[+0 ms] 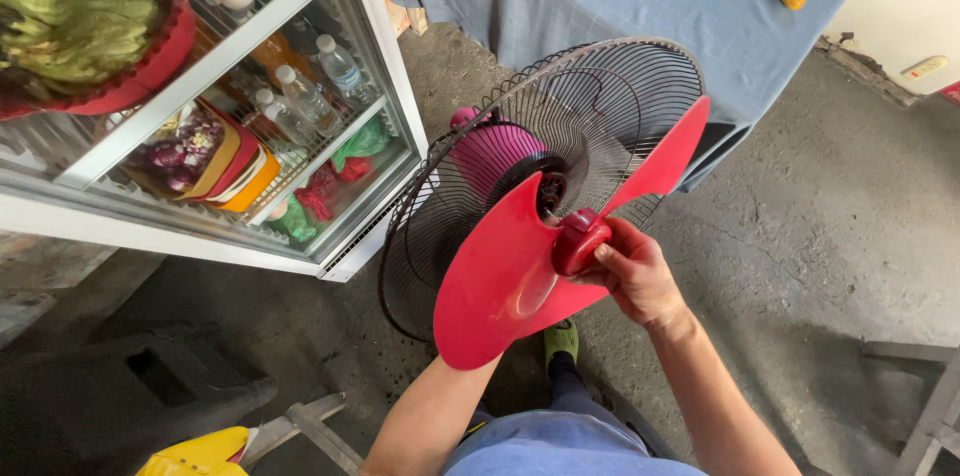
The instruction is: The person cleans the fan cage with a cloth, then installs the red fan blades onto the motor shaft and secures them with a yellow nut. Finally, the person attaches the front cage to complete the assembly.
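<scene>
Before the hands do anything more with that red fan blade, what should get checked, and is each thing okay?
1. Right hand grips the red hub cap at the blade's middle: ok.
2. Left hand steadies the fan blade: cannot tell, the hand is hidden behind the blade; only its forearm shows.
3. Front guard is off, so the blade is within reach: ok; only the rear wire guard shows behind it.
4. Blade is not turning: ok, it looks sharp, not blurred.
5. Fan is unplugged: cannot tell, no cord or plug shows.
6. Blade clears the glass-door fridge beside it: ok, a gap shows.
</scene>
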